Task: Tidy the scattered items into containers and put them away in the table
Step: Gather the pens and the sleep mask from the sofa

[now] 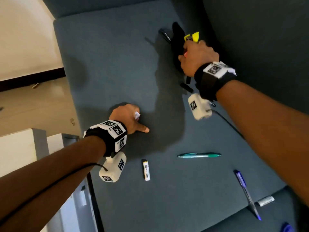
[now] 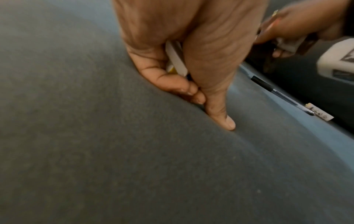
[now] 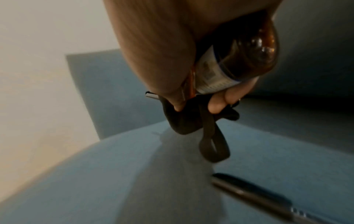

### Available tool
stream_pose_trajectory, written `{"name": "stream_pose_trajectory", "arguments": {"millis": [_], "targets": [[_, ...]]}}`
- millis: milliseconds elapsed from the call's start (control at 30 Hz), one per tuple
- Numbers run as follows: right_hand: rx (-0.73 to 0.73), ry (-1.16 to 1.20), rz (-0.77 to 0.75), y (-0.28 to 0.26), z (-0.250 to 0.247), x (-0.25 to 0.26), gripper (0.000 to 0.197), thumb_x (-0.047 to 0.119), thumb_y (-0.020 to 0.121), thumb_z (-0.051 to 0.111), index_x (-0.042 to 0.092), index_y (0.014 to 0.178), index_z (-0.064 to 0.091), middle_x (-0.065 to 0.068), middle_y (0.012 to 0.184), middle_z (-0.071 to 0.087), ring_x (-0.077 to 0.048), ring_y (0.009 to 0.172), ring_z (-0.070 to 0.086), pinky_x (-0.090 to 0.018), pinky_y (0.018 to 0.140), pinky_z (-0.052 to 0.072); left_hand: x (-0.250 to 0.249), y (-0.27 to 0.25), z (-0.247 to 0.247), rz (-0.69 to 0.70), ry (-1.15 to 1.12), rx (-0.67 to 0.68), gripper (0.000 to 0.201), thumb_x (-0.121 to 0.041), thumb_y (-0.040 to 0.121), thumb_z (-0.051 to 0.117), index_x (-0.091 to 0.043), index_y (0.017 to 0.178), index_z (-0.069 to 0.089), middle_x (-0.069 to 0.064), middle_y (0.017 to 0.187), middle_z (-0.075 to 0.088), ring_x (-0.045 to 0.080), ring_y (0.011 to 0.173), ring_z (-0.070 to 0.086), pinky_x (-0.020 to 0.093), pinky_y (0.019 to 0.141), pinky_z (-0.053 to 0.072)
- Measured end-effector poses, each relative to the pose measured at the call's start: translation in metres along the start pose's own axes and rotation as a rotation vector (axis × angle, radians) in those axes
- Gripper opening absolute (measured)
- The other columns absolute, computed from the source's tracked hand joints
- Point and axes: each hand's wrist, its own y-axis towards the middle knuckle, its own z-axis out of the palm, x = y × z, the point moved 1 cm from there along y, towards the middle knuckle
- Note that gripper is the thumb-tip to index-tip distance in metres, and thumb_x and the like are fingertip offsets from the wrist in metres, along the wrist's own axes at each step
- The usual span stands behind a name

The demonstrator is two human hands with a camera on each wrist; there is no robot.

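So I'm watching a blue-grey cushion (image 1: 117,72), looks like a sofa seat, with stuff scattered over it. My left hand (image 1: 127,118) is down on the fabric with its fingers curled around a small white thing (image 2: 175,56) — the left wrist view shows a bit of yellow on it and the thumb pressing into the cushion, but I can't tell what the item actually is. My right hand (image 1: 198,57) is further back near the sofa's backrest, and it's pretty full: the right wrist view shows it wrapped around a brown bottle (image 3: 247,57) with a white label, and the fingertips are also pinching a black strap (image 3: 193,121) that hangs down in a loop above the seat. From the head view there's something yellow (image 1: 194,36) poking out past the knuckles, plus a black shape under the hand that I can't make out. Still lying loose on the cushion: a teal pen (image 1: 199,155) in the middle, a white battery (image 1: 146,170) just in front of my left wrist, a blue pen (image 1: 247,193) near the front right edge, and a second white battery (image 1: 265,200) touching or right beside that pen — also a black pen (image 3: 254,195) close under my right hand.
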Motion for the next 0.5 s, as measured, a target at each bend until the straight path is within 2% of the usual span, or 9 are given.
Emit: {"name": "stream_pose_trajectory", "arguments": {"millis": [133,300,433,500], "targets": [[-0.158,0.093,-0.007,-0.078,-0.003,-0.005,0.035,0.042,0.094,0.049,0.024,0.123,0.049,-0.014,0.125,0.048,-0.045,0.101,0.058,-0.048,0.079,0.046,0.000,-0.009,0.000,0.017,-0.016,-0.036,0.055,-0.058,0.053,0.086,-0.018,0.065,0.049,-0.002,0.068,0.057,0.025,0.071,0.058,0.028,0.064,0.039],[-0.092,0.015,0.167,-0.119,0.018,-0.055,0.035,0.038,0.094,0.052,0.021,0.124,0.052,-0.016,0.127,0.048,-0.045,0.103,0.059,-0.046,0.078,0.046,-0.002,-0.022,0.005,0.040,-0.040,-0.112,0.054,-0.056,0.057,0.084,-0.020,0.066,0.046,-0.003,0.069,0.053,0.027,0.073,0.055,0.029,0.064,0.037],[-0.032,-0.038,0.133,-0.140,0.020,-0.071,0.035,0.039,0.093,0.054,0.025,0.125,0.054,-0.014,0.126,0.050,-0.043,0.108,0.057,-0.046,0.083,0.046,-0.006,-0.028,0.001,0.029,-0.033,-0.125,0.052,-0.054,0.058,0.085,-0.019,0.067,0.047,0.000,0.070,0.053,0.030,0.075,0.056,0.032,0.066,0.043],[-0.023,-0.020,0.123,-0.150,0.021,-0.074,0.033,0.038,0.092,0.053,0.026,0.123,0.055,-0.014,0.123,0.051,-0.043,0.107,0.057,-0.044,0.081,0.046,-0.008,-0.029,0.000,0.007,-0.026,-0.116,0.052,-0.054,0.059,0.085,-0.017,0.069,0.049,0.002,0.071,0.054,0.030,0.074,0.055,0.032,0.067,0.045]]}}
